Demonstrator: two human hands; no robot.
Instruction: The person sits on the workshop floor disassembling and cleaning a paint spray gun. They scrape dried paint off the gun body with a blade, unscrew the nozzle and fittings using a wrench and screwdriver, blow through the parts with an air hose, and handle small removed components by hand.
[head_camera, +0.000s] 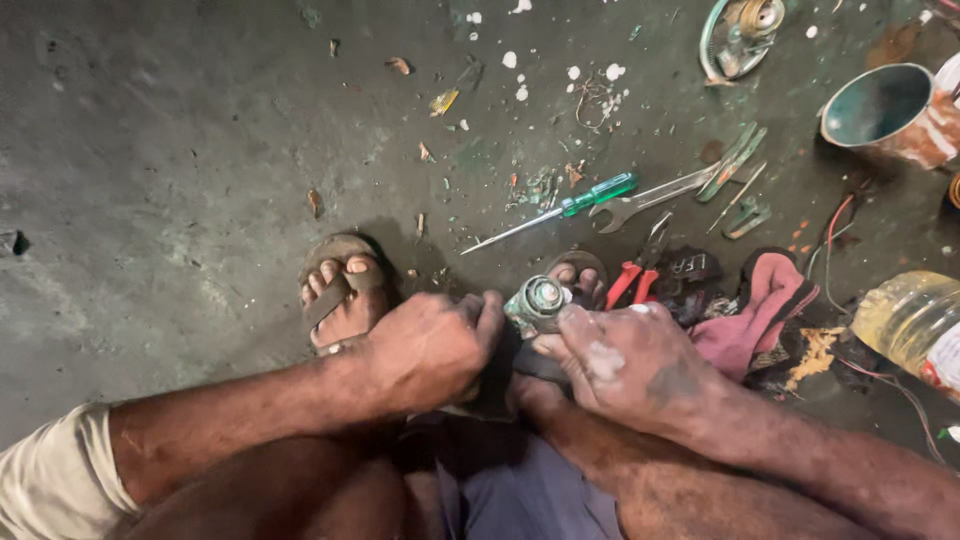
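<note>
A yellowish clear plastic bottle (908, 318) with a white-and-red label (945, 362) lay at the right edge; a labelled can (893, 112) stood upper right.

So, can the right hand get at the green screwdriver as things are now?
Probably not at once: the right hand is shut on the small metal part. The screwdriver lies bare on the floor, nothing on it.

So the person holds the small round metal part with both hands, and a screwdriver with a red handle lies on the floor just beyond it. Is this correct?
Not quite. The head view shows the screwdriver has a green handle, not red. The rest holds: the left hand and right hand both hold the small round metal part, and the screwdriver lies on the floor just beyond it.
</note>
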